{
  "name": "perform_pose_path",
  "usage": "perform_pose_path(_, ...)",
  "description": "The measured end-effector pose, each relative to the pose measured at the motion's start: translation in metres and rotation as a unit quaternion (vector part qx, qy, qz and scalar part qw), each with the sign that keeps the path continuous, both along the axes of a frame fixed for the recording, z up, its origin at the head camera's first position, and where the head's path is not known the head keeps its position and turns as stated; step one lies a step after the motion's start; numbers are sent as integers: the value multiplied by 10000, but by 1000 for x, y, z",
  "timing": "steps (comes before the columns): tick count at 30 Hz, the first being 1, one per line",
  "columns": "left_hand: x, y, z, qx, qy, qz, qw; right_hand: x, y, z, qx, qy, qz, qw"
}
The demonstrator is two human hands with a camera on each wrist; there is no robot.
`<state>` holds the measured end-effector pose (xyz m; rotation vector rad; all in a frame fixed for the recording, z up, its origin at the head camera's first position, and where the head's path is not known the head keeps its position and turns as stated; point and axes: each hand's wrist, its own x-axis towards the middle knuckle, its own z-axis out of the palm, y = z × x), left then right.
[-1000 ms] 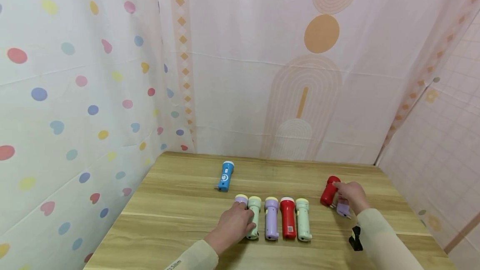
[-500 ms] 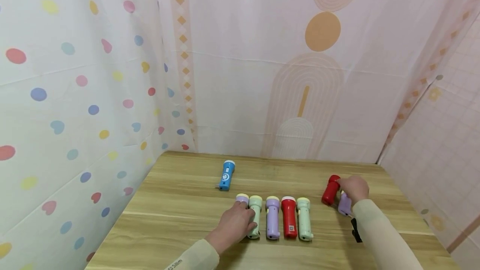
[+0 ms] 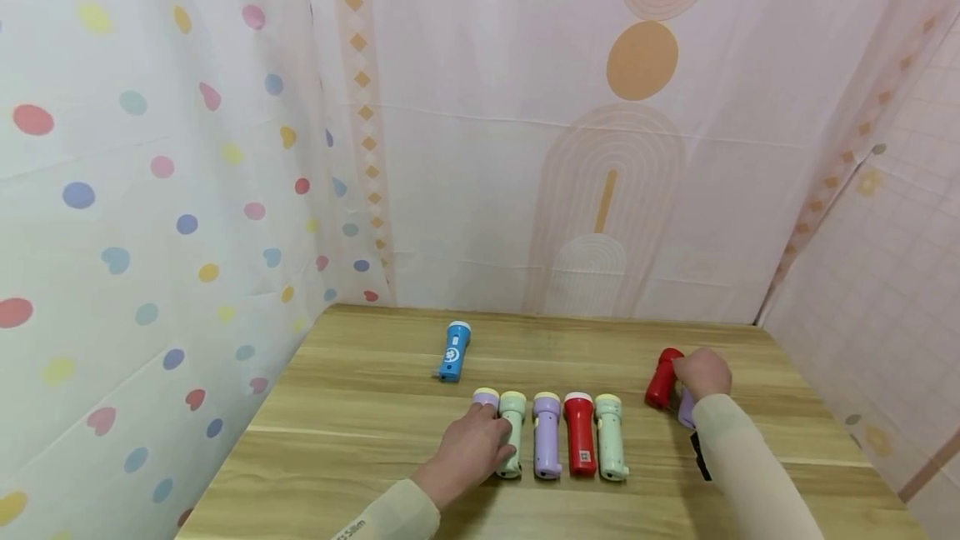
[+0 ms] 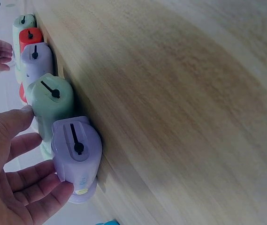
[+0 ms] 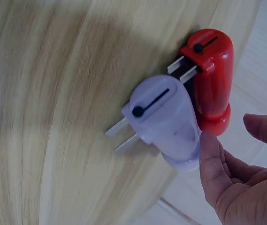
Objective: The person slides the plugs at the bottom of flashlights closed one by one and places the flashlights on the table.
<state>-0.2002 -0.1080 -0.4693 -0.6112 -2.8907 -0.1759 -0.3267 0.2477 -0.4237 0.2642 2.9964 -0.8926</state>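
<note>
My left hand rests over the left end of a row of flashlights, its fingertips on a purple flashlight and its thumb on the pale green flashlight beside it. Farther right, my right hand reaches over another purple flashlight and a red flashlight. In the right wrist view one finger is at the purple one's head, with the thumb apart. Metal plug prongs stick out of both these flashlights, which lie close together at a slant.
The row continues with a purple flashlight, a red flashlight and a pale green flashlight. A blue flashlight lies farther back on the wooden table. Patterned curtains hang behind and at the sides.
My right hand has shifted slightly over the right-hand purple flashlight, covering its head. The left hand and the row look the same.
</note>
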Motion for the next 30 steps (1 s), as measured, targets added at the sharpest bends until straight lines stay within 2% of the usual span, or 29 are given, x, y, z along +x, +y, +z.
perform_pose_path(5, 0, 0, 1, -10, -19, 5, 10000, -3, -4, -4, 100, -110, 23, 9999)
perform_pose_path(12, 1, 0, 3, -16, -16, 5, 10000, -8, -6, -8, 279, 16, 113, 9995)
perform_pose_path(18, 2, -1, 4, -33, -70, 50, 10000, -11, -12, -11, 321, -67, 67, 9994)
perform_pose_path(30, 3, 0, 5, -15, 40, 39, 10000, -13, -21, -14, 666, -48, 211, 9975)
